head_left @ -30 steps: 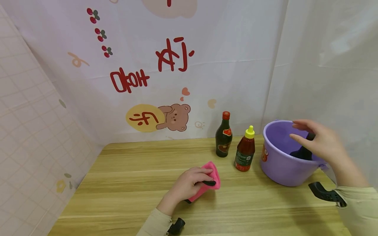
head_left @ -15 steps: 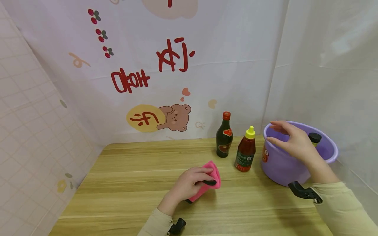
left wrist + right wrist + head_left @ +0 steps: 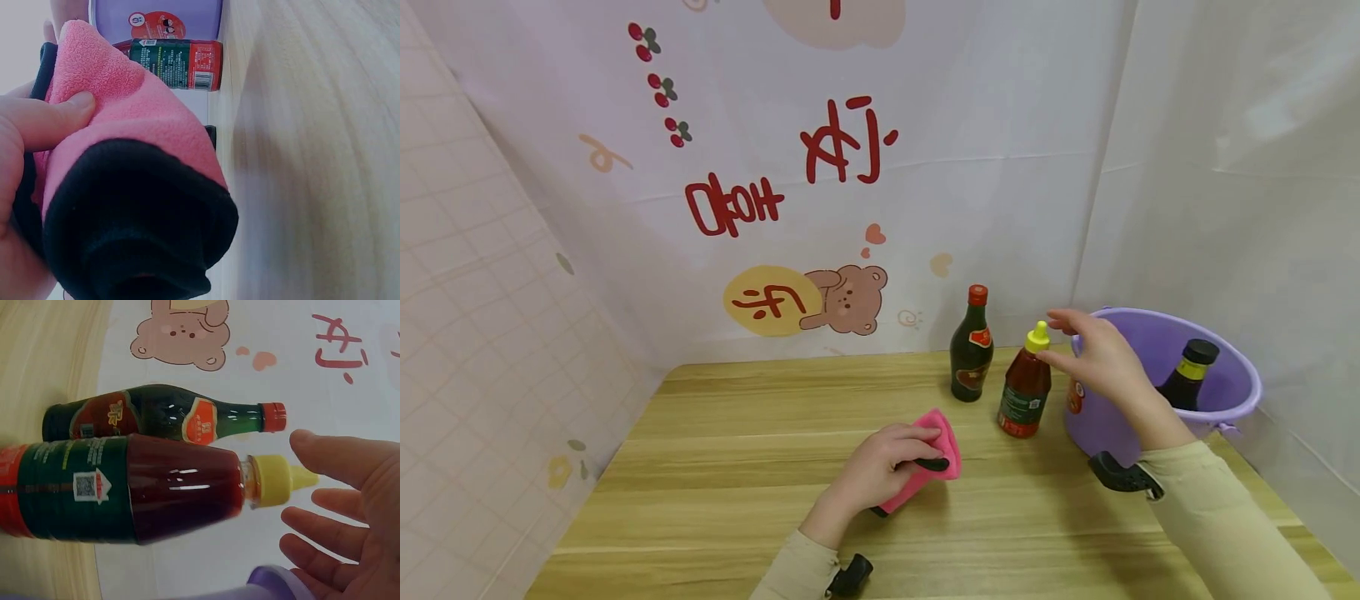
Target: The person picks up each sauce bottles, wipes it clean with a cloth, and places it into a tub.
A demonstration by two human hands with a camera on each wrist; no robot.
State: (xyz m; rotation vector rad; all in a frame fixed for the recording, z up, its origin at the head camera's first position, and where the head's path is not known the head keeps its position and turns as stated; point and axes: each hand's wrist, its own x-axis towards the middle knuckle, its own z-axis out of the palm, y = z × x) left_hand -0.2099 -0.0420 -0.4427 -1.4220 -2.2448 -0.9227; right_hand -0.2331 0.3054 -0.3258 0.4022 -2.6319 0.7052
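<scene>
My left hand (image 3: 880,462) grips a pink cloth (image 3: 144,119) with black edging, folded over and held just above the wooden table. My right hand (image 3: 1101,358) reaches toward a sauce bottle (image 3: 1025,392) with a yellow nozzle cap, fingers spread and thumb beside the cap. In the right wrist view that bottle's dark red sauce and green label show, with the open fingers around the cap (image 3: 275,481) end. Just behind it stands a dark green bottle (image 3: 972,354) with a red cap. A black-capped bottle (image 3: 1189,375) leans inside the purple bucket (image 3: 1127,417).
The purple bucket stands at the table's right rear, close beside the sauce bottle, and my right forearm passes in front of it. A white printed curtain (image 3: 985,208) hangs along the table's back edge. Bare wooden tabletop (image 3: 737,442) stretches out to the left.
My right hand has moved left from over the bucket to the yellow-capped sauce bottle, leaving the black-capped bottle in the bucket exposed. My left hand keeps its place with the cloth.
</scene>
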